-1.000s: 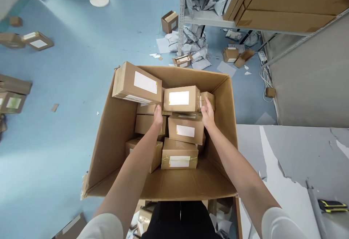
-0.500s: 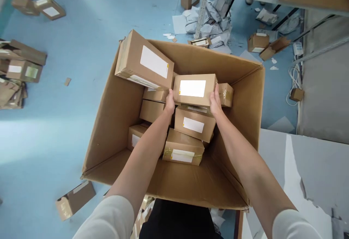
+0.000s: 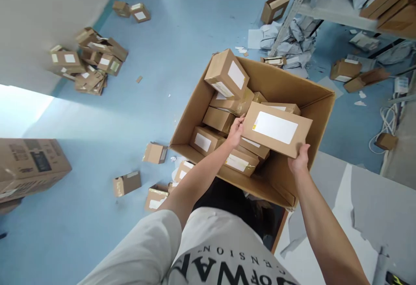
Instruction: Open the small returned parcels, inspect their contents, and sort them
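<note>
Between my two hands is a brown cardboard box [image 3: 294, 134] with a white label, raised above the other boxes and tilted down to the right. My left hand [image 3: 236, 130] grips its left end, and my right hand [image 3: 299, 159] holds the lower right corner. Beneath it stands a large open carton [image 3: 276, 193] with several smaller labelled boxes inside. One labelled box [image 3: 224, 72] leans high in the carton's far left corner. Another box [image 3: 218, 119] lies left of my left hand. The held box hides part of the contents.
Loose boxes [image 3: 127, 184] lie on the blue floor to the left, with a heap of cardboard [image 3: 97, 62] by the wall. A metal shelf [image 3: 338, 16] with grey parcels stands at the far right. A big carton [image 3: 32, 168] sits at the left edge.
The box in my hands has come up out of the stack toward me and turned, its right end lower. My view has swung left and back, showing more floor and my shirt.
</note>
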A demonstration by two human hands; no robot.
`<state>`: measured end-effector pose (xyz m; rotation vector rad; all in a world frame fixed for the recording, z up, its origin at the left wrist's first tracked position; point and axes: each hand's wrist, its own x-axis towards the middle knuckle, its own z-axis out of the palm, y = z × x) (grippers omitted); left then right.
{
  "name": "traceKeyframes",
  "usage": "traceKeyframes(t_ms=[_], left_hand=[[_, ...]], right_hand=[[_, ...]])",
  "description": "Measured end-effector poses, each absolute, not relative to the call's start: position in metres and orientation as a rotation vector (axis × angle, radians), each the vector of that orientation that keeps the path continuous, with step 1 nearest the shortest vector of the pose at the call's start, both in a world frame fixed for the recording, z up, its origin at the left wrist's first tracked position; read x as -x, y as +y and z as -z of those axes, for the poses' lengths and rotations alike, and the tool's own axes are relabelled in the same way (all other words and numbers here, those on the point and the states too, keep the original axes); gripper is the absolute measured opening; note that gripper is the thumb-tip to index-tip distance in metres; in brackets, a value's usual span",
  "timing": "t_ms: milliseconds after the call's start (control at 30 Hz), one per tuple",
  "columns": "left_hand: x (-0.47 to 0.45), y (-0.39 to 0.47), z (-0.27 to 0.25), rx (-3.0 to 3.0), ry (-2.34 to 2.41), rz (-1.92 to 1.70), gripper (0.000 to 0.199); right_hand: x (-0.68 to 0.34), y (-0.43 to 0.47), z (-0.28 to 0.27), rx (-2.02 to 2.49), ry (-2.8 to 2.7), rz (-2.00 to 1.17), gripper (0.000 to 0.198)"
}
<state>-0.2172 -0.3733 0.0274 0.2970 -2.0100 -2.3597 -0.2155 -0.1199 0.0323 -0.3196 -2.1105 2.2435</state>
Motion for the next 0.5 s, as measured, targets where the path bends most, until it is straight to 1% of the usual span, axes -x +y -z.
traceKeyframes(t_ms=[67,167,200,300,333,433,500], left_hand=[[0.188,-0.378,-0.056,-0.289,-2.031,2.346,0.034],[0.148,-0.382,-0.092,-0.180,-2.073,2.371,0.039],[0.138,-0.383,-0.102,-0.112,-2.087,2.393,0.046],[0.119,-0.384,-0.118,0.171,-2.112,2.476,0.080],[0.117,-0.384,-0.120,0.272,-2.110,2.487,0.087],[0.123,-0.377,-0.118,0.496,-2.092,2.595,0.097],[0.129,-0.368,-0.116,0.593,-2.119,2.625,0.098]], right_hand=[[0.181,-0.121,-0.051,0.372,-2.061,-2.241,0.076],[0.130,-0.124,-0.071,0.493,-1.985,-2.230,0.075],[0.115,-0.125,-0.075,0.524,-1.970,-2.229,0.076],[0.080,-0.127,-0.081,0.515,-1.969,-2.208,0.081],[0.071,-0.127,-0.082,0.490,-1.975,-2.192,0.081],[0.052,-0.127,-0.087,0.459,-1.943,-2.143,0.080],[0.041,-0.126,-0.092,0.491,-1.904,-2.077,0.082]])
